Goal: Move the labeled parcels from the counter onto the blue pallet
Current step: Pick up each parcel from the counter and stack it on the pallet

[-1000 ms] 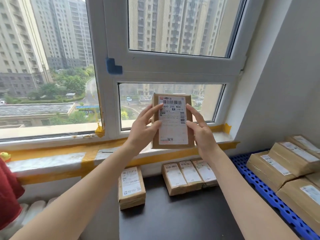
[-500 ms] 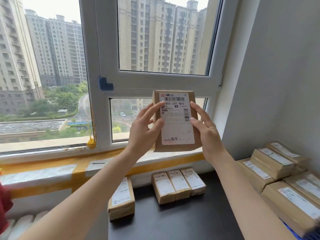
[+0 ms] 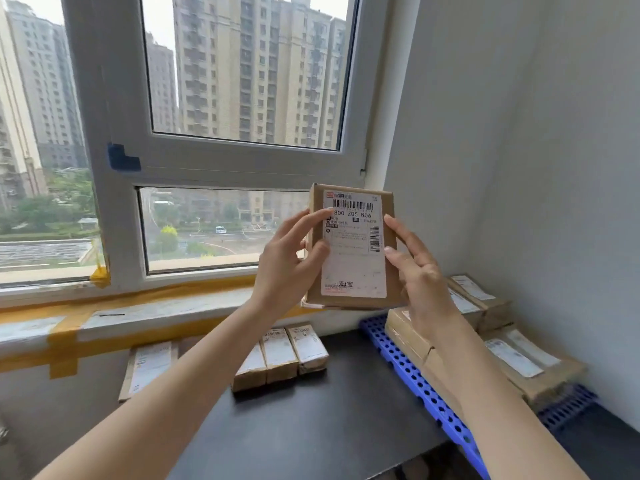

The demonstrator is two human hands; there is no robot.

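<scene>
Right of centre in the frame, the held parcel (image 3: pixel 353 247) is up in the air, upright, its white label facing the camera. The left hand (image 3: pixel 287 268) grips its left edge, fingers (image 3: pixel 304 223) curled onto the label with the thumb pressing the front. The right hand (image 3: pixel 420 275) clasps the right edge, fingers lying along the side. Below, on the dark surface (image 3: pixel 311 420), three narrow parcels (image 3: pixel 280 356) sit side by side, touching, near the lower centre. Another parcel (image 3: pixel 149 368) leans at the lower left, partly behind the left forearm. At the lower right the blue pallet (image 3: pixel 412 375) carries stacked parcels (image 3: pixel 519 362) against the wall, label sides up. The held parcel hangs above the pallet's near end, not touching it.
</scene>
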